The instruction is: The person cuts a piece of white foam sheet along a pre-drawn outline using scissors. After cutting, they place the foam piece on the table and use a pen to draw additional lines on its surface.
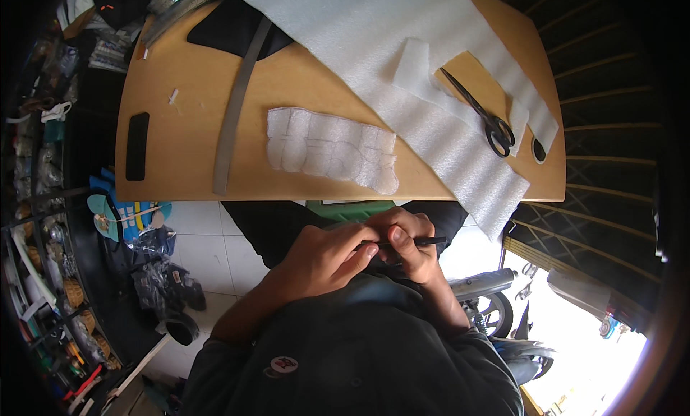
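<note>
My left hand [323, 254] and my right hand [412, 252] meet in front of my body, just off the table's near edge. Between them is a slim black pen-like thing [431, 241]; its end sticks out to the right past my right hand, whose fingers are closed on it. My left hand is also closed, fingertips at the thing's other end, which is mostly hidden. Beyond my hands, a quilted-looking piece of white foam [330, 146] with drawn lines lies on the table [180, 150]. Black-handled scissors [489, 125] rest open at the right, partly over a white foam sheet [402, 93].
A long grey metal ruler-like strip [241, 107] crosses the table's left part, over a black sheet [226, 29]. Left of it lie a black phone [137, 146] and a small white stick [173, 96]. A crowded shelf [43, 222] stands left; a motorcycle wheel [496, 315] shows lower right.
</note>
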Motion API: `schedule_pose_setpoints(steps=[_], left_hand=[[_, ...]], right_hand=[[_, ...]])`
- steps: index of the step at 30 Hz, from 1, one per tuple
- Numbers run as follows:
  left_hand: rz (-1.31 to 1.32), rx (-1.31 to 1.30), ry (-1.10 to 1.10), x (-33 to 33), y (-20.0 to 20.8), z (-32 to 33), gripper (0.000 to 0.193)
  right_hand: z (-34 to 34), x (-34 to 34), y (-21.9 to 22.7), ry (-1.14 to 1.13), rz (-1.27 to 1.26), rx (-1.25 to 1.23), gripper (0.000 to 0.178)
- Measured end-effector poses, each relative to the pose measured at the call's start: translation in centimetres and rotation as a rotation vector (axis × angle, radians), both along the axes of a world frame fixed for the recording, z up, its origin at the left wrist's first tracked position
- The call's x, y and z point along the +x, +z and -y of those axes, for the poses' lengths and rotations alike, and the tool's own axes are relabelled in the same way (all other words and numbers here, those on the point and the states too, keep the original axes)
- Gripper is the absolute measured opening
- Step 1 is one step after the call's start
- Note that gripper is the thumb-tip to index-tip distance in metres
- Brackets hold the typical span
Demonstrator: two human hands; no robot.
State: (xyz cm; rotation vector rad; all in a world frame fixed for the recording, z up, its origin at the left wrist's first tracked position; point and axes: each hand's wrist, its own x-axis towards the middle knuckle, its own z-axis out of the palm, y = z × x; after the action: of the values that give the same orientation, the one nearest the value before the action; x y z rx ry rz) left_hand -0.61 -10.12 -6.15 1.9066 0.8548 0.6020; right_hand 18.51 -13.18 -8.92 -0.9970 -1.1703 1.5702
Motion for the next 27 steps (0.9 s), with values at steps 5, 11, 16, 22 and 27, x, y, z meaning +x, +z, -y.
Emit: schedule_pose_setpoints(steps=[5, 11, 16, 22, 27], left_hand=[[0.002, -0.005, -0.043, 0.9, 0.4, -0.1, 0.020], [-0.140, 0.296, 0.216, -2.3, -3.8, -3.8, 0.012], [-0.315, 0.569, -0.063, -1.0, -5.9, -8.1, 0.034], [-0.349, 0.530, -0.142, -0.9, -7.3, -9.7, 0.038], [-0.376, 0.436, -0.006, -0.1, -6.9, -8.0, 0.028]], right_hand=[[-0.2, 1.2, 0.8, -0.055, 0.033, 0.162, 0.038], [-0.5, 7.2, -2.2, -0.582, -0.083, 0.134, 0.051], [-2.6, 3.2, -4.7, -0.507, 0.102, 0.194, 0.027], [-3.1, 2.5, -6.2, -0.502, 0.286, 0.197, 0.032], [-3.4, 1.9, -7.3, -0.480, 0.378, 0.343, 0.033]])
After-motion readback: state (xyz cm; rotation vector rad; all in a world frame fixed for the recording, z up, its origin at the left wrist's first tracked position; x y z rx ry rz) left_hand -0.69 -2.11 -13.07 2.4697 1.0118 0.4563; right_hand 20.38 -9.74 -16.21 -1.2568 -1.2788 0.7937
